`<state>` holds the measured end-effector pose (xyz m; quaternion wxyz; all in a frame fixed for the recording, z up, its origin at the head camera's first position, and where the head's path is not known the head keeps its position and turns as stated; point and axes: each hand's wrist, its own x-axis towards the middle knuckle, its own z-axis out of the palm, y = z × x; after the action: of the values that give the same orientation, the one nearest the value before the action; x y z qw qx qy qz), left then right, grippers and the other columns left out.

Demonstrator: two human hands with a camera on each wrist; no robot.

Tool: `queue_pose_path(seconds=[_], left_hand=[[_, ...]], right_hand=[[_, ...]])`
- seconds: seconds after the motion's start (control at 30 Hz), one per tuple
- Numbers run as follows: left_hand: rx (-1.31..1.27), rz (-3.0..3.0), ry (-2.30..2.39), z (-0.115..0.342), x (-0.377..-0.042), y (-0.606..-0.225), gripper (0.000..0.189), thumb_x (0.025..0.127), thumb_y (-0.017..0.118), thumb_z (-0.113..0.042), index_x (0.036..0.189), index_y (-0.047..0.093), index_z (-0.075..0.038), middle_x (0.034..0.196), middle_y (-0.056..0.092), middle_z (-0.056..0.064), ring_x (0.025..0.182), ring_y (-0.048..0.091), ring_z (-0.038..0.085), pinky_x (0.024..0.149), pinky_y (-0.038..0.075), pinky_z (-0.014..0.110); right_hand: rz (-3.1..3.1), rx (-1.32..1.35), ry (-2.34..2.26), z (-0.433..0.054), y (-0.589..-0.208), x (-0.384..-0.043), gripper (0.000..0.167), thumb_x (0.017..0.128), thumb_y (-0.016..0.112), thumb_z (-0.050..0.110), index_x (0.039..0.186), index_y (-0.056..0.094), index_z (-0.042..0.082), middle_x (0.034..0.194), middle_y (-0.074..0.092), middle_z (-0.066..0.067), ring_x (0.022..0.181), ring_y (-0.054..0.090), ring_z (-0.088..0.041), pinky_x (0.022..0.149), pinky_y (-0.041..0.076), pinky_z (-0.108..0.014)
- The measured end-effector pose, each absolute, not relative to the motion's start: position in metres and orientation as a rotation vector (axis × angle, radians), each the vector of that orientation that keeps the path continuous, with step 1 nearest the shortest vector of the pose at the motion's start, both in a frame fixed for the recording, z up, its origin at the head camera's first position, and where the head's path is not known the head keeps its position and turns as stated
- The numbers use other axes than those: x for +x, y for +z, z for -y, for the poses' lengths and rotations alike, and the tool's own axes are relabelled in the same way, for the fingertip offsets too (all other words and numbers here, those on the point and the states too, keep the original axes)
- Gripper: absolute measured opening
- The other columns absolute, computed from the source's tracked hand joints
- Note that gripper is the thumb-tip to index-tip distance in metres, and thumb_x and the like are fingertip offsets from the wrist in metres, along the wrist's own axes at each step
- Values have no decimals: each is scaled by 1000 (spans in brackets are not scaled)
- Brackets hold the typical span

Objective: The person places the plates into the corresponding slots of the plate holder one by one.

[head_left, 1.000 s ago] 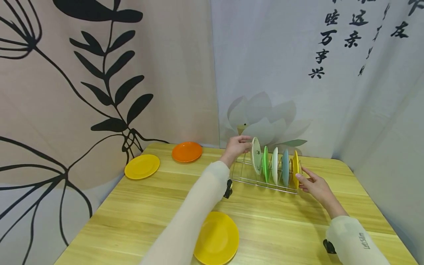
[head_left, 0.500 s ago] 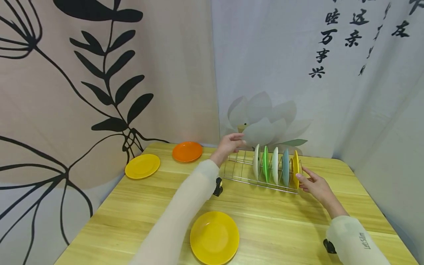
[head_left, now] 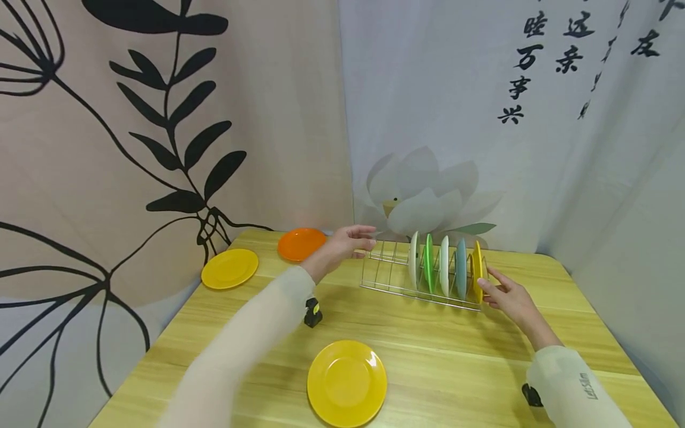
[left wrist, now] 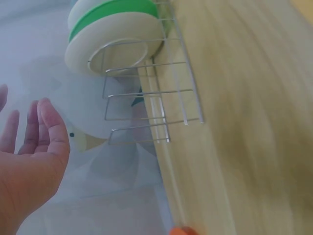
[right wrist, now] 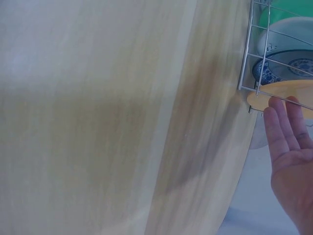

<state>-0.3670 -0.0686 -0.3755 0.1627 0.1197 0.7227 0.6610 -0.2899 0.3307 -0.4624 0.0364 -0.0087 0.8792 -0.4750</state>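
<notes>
A wire dish rack (head_left: 393,290) stands at the back right of the table. Upright in its right part are a cream plate (head_left: 414,261), a green plate (head_left: 429,264), a white plate (head_left: 445,267), a blue plate (head_left: 461,270) and a yellow plate (head_left: 478,273). My left hand (head_left: 342,245) hovers by the rack's left end, fingers loosely bent, holding nothing; the left wrist view shows this hand (left wrist: 36,152) apart from the wires. At the other end, my right hand (head_left: 511,300) touches the rack beside the yellow plate. Its fingers (right wrist: 281,122) look nearly straight; the thumb is hidden in the right wrist view.
Another yellow plate (head_left: 346,383) lies flat near the front of the wooden table (head_left: 444,362). An orange plate (head_left: 301,244) and a further yellow plate (head_left: 230,268) lie at the back left. Printed curtains (head_left: 289,119) hang behind the table.
My left hand let go of the cream plate, which now stands more upright in the rack, and moved away to the left. The right hand has stayed at the rack's right end.
</notes>
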Motion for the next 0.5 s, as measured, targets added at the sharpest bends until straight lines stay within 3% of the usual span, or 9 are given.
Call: queue_pose_path(seconds=[0.2,0.5], left_hand=[[366,-2046,1821,93,-352,-388,45,94,68,-8,138,57,-9,125,62,10,112,61,24,101,47,49],[326,-2028,1734,133,-334,-416,48,94,69,-10,140,55,-7,134,56,20,114,60,29,101,47,49]], right_hand=[[-2696,-26,-1455,-332,-463,-291,86,98,47,60,160,13,12,138,47,-36,115,59,-44,93,53,-46],[-2688,-27,-1482,-331,-463,-291,86,98,49,58,160,14,10,135,49,-36,114,60,-44,91,55,-44]])
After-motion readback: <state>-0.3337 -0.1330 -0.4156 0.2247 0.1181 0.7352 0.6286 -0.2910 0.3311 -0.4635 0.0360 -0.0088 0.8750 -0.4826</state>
